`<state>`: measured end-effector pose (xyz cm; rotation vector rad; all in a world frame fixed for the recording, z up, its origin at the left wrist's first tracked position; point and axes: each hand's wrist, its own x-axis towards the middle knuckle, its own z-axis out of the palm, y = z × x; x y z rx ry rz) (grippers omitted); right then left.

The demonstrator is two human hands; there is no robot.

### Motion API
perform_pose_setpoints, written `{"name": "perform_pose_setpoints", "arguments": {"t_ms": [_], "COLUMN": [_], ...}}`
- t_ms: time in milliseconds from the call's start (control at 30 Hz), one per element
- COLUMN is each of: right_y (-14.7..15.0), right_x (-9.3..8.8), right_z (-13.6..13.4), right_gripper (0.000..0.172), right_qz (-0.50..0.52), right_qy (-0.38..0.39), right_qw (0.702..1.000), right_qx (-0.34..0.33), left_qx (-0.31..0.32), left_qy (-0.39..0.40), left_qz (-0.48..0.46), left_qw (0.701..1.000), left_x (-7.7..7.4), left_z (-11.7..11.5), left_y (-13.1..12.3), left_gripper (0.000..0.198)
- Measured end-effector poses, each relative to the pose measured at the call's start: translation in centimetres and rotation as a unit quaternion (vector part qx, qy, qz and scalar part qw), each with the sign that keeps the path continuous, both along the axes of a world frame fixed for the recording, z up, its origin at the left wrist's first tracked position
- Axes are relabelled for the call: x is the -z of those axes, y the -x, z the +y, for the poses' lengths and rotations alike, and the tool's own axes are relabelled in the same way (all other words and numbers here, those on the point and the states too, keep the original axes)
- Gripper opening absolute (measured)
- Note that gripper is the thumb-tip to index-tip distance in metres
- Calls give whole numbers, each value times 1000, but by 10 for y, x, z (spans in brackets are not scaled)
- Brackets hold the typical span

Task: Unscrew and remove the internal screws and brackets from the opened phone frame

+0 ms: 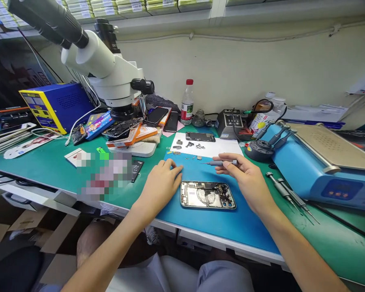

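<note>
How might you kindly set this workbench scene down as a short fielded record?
left hand: near the opened phone, at its left end; nothing visibly held
right hand: holding a gray screwdriver, tip pointing left
opened phone: on the blue mat, internals exposed
white sheet: bears small parts and a dark panel
back left: microscope
right: blue machine, two more screwdrivers

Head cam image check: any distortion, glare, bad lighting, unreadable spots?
Head view: wide-angle stretch toward the edges, blue machine looks skewed; head view: pale sheen on the green mat, lower right; head view: cartons dim, lower left; head view: pixelated patch beyond the left hand hides detail; head view: phone outline clear, its finest parts too small to read.
</note>
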<state>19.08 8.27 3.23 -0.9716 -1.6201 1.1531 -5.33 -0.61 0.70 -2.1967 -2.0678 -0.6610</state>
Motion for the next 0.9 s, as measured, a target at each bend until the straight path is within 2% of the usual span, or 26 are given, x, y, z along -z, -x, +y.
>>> {"name": "perform_pose_setpoints", "arguments": {"t_ms": [200, 333, 400, 467, 533, 600, 667, 733, 800, 900], "right_y": [8, 20, 18, 7, -12, -35, -56, -71, -81, -92], "right_x": [5, 6, 5, 3, 1, 0, 2, 8, 16, 23], "right_z": [-3, -5, -7, -9, -12, -15, -17, -19, -20, -22], "right_gripper": [37, 36, 33, 38, 49, 54, 48, 39, 39, 43], "right_qz": [-33, -85, -118, -153, -199, -272, -365, -445, -498, -541], "right_qy": [9, -32, -71, -128, -196, -249, -276, -287, -295, -298], "right_qw": [998, 994, 989, 980, 952, 909, 867, 831, 800, 762], "right_qx": [-51, -66, -43, 26, 126, 194, 196, 169, 158, 197], "left_qx": [6, 13, 10, 10, 17, 29, 39, 50, 56, 53], "left_qy": [-13, -20, -22, -24, -24, -26, -32, -39, -43, -45], "left_qz": [28, 32, 31, 32, 34, 34, 28, 21, 16, 10], "left_qw": [1000, 999, 999, 999, 999, 999, 998, 998, 997, 998], "left_x": [7, 10, 11, 12, 12, 13, 14, 17, 19, 20], "left_z": [-16, -19, -17, -14, -11, -7, -5, -4, -5, -7], "left_y": [-1, 2, 4, 6, 6, 6, 7, 7, 9, 12], "left_gripper": [30, 30, 30, 34, 38, 36, 38, 40, 41, 39]}}
